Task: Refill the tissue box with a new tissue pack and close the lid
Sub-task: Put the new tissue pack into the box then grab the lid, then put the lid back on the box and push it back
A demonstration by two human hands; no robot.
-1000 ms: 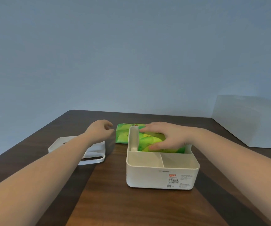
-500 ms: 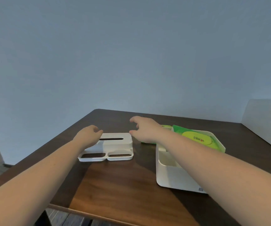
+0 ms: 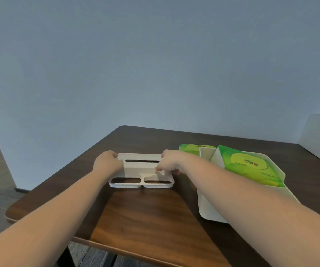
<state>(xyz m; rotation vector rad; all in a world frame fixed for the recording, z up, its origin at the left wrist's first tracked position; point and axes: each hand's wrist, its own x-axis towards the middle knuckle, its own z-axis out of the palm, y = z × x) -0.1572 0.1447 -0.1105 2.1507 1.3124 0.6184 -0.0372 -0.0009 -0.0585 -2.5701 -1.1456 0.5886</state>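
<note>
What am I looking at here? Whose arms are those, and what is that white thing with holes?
There is no machine here. A person wears a camera on their head, so you see their own two arms reaching out. The left hand and the right hand each grip one end of a white lid lying on a brown table. Its holes include a slot where tissues come out. To the right stands the open white tissue box with a green tissue pack inside. Another green pack lies behind it.

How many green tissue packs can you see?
2. One pack sits tilted in the white box; the other pack lies on the table behind it, partly hidden.
</note>
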